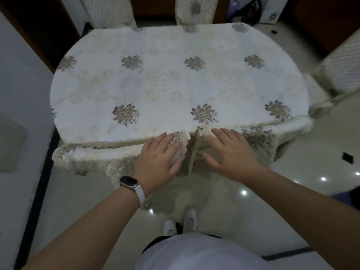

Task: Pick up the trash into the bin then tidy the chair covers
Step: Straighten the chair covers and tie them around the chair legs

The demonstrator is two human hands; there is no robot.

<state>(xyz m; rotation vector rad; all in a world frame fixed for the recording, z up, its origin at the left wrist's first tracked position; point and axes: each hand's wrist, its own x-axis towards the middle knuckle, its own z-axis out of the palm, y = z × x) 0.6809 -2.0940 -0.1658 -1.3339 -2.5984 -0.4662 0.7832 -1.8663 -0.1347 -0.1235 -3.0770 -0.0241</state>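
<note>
A cream chair cover (83,154) with lace trim and flower embroidery drapes over the chair back at the table's near edge. My left hand (161,154) lies flat on the cover's lace edge with straight fingers, a watch on its wrist. My right hand (229,151) presses the right half of the cover, fingers spread, just right of a split where beige tie ribbons (191,158) hang down. No trash or bin is in view.
The oval table (175,84) wears a white floral cloth. Covered chairs stand at the far side (109,12), (194,10) and at the right (341,69). A white wall (19,94) is close on the left. Glossy floor tiles lie around my feet.
</note>
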